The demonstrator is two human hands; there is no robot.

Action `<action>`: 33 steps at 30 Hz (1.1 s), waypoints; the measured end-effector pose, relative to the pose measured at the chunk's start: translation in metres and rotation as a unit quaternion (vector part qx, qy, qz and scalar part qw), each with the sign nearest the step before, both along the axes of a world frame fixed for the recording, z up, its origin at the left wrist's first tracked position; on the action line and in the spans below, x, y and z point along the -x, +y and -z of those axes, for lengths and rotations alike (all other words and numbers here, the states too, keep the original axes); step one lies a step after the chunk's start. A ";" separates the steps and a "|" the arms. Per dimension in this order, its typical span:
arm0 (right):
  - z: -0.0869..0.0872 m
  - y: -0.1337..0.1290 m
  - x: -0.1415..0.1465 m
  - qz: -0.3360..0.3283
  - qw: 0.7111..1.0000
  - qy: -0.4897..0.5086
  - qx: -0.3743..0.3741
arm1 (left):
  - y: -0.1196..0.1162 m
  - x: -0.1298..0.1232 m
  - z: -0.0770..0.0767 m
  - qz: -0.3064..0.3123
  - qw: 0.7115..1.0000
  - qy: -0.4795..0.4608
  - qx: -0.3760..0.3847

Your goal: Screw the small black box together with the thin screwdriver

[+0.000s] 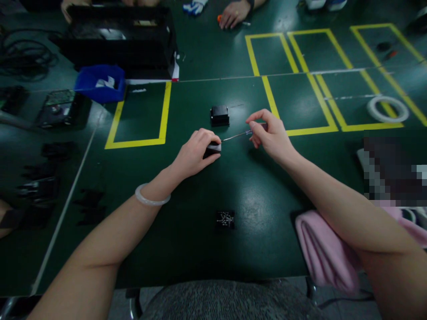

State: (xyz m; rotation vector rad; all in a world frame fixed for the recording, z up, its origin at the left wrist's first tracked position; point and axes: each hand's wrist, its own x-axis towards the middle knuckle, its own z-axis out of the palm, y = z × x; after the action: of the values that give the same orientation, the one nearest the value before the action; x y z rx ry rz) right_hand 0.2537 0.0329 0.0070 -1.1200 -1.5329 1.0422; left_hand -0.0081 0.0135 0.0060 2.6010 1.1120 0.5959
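The left hand (199, 150) is closed around a small black block (214, 148), pinning it between thumb and fingers with its right end exposed. The right hand (262, 131), a little to the right, pinches a screwdriver (235, 136) by its handle, the other fingers loosely curled, and the shaft slants down to the block's exposed end. The work looks to be midway: the tip appears to be at the block, though whether a screw sits there is too small to tell. Just beyond the left hand stands a similar black box (220, 114) with bright spots at its edges, perhaps fasteners already in. A small tray (219, 225) of loose screws (225, 218), nearer the body than both hands, suggests more fastening is left. The desk (267, 213) is dark green and slightly glossy, marked beyond the hands with yellow tape (163, 120). A blue bin (100, 91) stands beyond and left of the left hand; a white ring (374, 113) and a pink cloth (320, 249) lie right of the right hand. Across the desk are a large black housing (123, 58) and a co-worker's hand (233, 15); the room looks like a dim, shared workshop.
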 end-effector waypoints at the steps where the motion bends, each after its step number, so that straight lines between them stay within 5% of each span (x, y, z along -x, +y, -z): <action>1: 0.001 0.000 0.000 -0.003 1.000 0.005 -0.002 | 0.000 0.000 0.000 0.001 1.000 0.000 -0.001; 33: 0.001 0.001 0.000 -0.016 1.000 0.020 0.016 | 0.001 0.001 0.003 0.008 1.000 -0.012 -0.019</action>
State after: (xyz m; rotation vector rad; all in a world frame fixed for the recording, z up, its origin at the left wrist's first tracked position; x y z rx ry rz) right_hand 0.2535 0.0339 0.0060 -1.0937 -1.5108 1.1087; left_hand -0.0096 0.0147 0.0032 2.6250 1.0828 0.6499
